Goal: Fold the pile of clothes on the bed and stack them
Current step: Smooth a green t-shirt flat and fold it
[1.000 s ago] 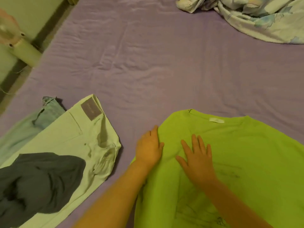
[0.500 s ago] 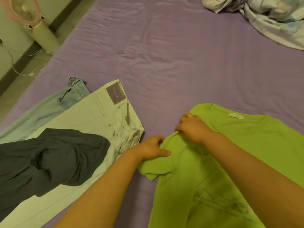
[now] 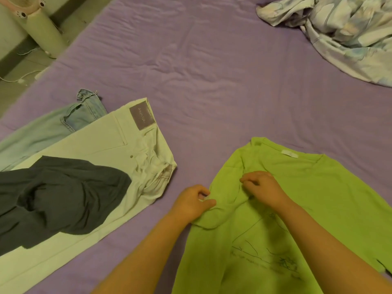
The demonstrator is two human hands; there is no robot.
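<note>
A lime green T-shirt (image 3: 314,200) with a line drawing on its front lies spread on the purple bed sheet (image 3: 212,81) at the lower right. My left hand (image 3: 191,203) pinches the shirt's left sleeve edge. My right hand (image 3: 262,187) grips the fabric near the left shoulder, fingers curled. To the left lie pale cream trousers (image 3: 101,158) with a grey waist patch, light blue jeans (image 3: 63,124) beneath them, and a dark grey garment (image 3: 57,196) crumpled on top.
A rumpled pastel patterned blanket (image 3: 343,32) lies at the far right corner of the bed. A fan's pale pole (image 3: 42,30) stands on the floor beyond the bed's left edge, with a cable near it.
Both hands went from lying flat on the shirt to gripping its left sleeve and shoulder. The sleeve has been drawn inward onto the shirt's body. The camera view shifted left.
</note>
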